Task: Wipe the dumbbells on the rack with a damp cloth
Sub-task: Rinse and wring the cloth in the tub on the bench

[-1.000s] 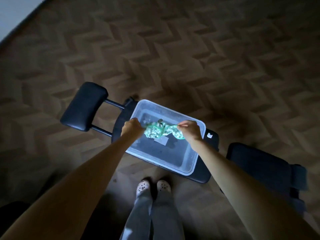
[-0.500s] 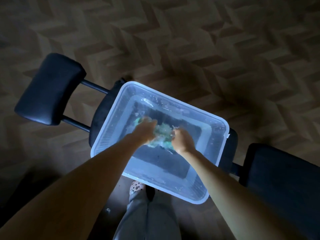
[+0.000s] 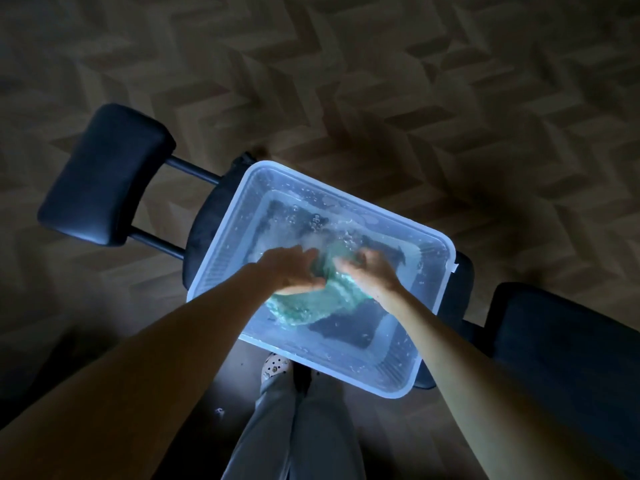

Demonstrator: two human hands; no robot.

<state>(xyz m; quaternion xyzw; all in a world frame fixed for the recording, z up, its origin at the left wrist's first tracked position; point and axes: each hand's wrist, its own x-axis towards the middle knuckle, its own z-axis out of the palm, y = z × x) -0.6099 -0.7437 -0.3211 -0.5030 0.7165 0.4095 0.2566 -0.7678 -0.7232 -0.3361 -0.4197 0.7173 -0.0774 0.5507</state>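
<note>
A green cloth (image 3: 306, 308) lies spread out under the water in a clear plastic tub (image 3: 349, 195). Both of my hands are in the tub on top of the cloth. My left hand (image 3: 289, 271) lies over its left part with the fingers stretched toward the right. On the cloth's upper right part rests my right hand (image 3: 372, 271), fingers spread and blurred by motion. The water around them is splashing and bubbling. No dumbbells or rack are in view.
The tub stands on a black padded bench (image 3: 204, 230). A black pad (image 3: 104, 174) on two bars sticks out to the left, and another black cushion (image 3: 561, 344) lies to the right. My feet (image 3: 275, 365) stand on the dim herringbone floor (image 3: 415, 81) below the tub.
The cloth, twisted above the tub a second ago, has gone down into the water and spread out. My hands have loosened from the bunched cloth, and the view has moved closer.
</note>
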